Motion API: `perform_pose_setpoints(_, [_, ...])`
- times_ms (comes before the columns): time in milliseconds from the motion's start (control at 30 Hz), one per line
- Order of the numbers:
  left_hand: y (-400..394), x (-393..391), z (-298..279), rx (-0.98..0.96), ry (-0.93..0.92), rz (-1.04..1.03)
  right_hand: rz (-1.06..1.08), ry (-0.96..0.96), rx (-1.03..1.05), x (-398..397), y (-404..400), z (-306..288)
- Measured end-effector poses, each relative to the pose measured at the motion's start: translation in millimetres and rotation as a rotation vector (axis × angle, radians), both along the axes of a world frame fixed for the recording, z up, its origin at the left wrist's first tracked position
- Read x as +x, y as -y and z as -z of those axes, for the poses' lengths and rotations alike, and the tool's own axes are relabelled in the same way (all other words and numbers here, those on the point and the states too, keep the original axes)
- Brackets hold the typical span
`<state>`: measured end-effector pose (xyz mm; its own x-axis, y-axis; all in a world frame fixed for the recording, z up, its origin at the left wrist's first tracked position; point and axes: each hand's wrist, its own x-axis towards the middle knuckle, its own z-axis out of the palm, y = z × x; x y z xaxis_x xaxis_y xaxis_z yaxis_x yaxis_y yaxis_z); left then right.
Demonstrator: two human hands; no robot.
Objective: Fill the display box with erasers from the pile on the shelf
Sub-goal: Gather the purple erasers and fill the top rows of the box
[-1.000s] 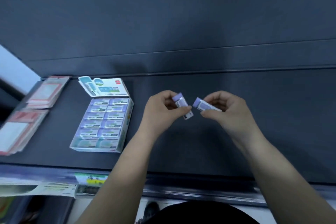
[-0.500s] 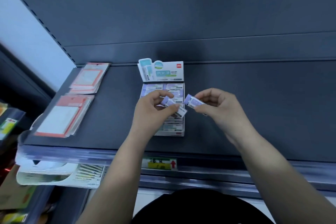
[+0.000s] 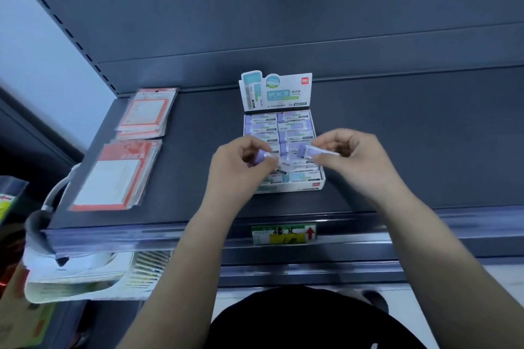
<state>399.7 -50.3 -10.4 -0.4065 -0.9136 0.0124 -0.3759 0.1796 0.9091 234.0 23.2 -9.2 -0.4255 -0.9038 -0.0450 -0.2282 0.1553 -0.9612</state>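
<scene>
Above the box (image 3: 283,150) both hands, left (image 3: 238,167) and right (image 3: 354,159), each pinch 1 eraser (image 3: 307,151); with rows looking full, forcing them could dislodge neighbours.

The left hand (image 3: 238,167) and right hand (image 3: 357,159) cover the front rows of the display box (image 3: 319,176), so their fill cannot be told. The eraser (image 3: 268,160) in the left grip is motion-blurred. Print on the packets (image 3: 113,178) by the shelf's left edge is unreadable.

Over the near end of the display box (image 3: 317,185) on the shelf (image 3: 411,150), the left hand (image 3: 236,168) and right hand (image 3: 358,163) each pinch one purple eraser
</scene>
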Motion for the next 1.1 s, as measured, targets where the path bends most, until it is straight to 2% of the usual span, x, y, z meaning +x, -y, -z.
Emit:
perform_pose_setpoints(333, [3, 19, 10, -0.151, 0.209, 0.086, -0.082, -0.204, 0.086, 9, -2, 2])
perform_pose_setpoints(633, [9, 27, 8, -0.201, 0.269, 0.102, -0.206, -0.342, 0.122, 6, 5, 4])
perform_pose_setpoints(967, [12, 14, 6, -0.230, 0.277, 0.170, -0.323, -0.646, 0.049, -1, 10, 9])
perform_pose_setpoints(1100, [13, 13, 6, -0.209, 0.300, 0.191, -0.334, -0.701, -0.028, -2, 10, 12])
